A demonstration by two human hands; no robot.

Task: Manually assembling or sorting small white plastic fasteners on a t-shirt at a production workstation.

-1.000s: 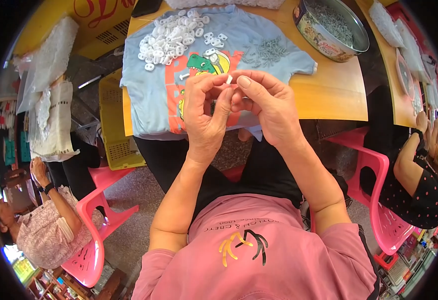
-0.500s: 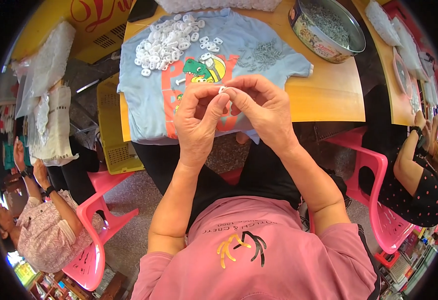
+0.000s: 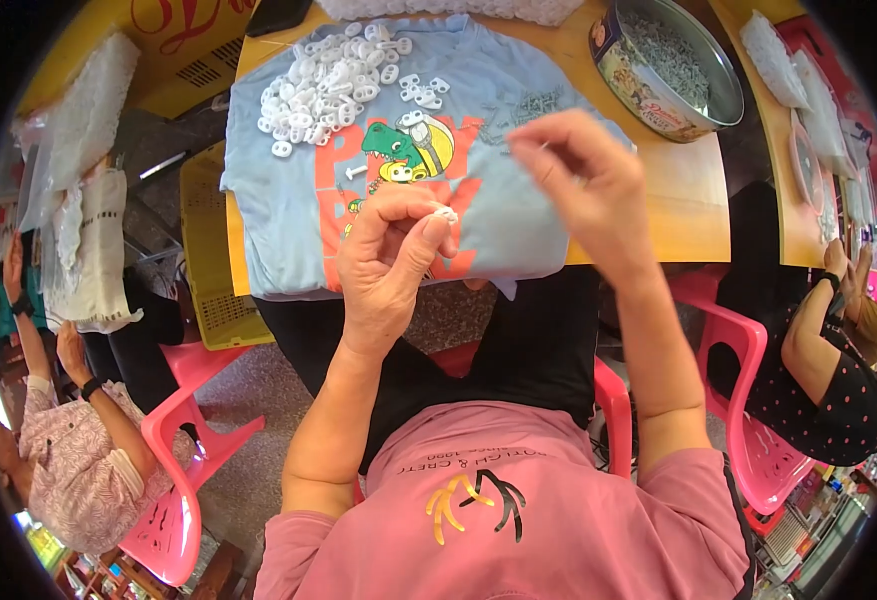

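Observation:
My left hand is closed, pinching a small white plastic piece between thumb and fingertips above the front of a blue T-shirt spread on the table. To its right, my right hand is raised in front of a pile of small grey screws. Motion smears its fingers, so whether they hold anything is unclear. A heap of white two-holed plastic pieces lies at the shirt's upper left. A few similar pieces form a small cluster, and a white peg-like piece lies on the printed dinosaur.
An oval tin of grey screws stands on the wooden table at the far right. Bubble wrap lies along the back. A yellow crate is left of the table. People sit on both sides near pink chairs.
My right hand has left the white piece and moved right toward the screws. My left hand keeps the piece, slightly lower. The view has shifted a little.

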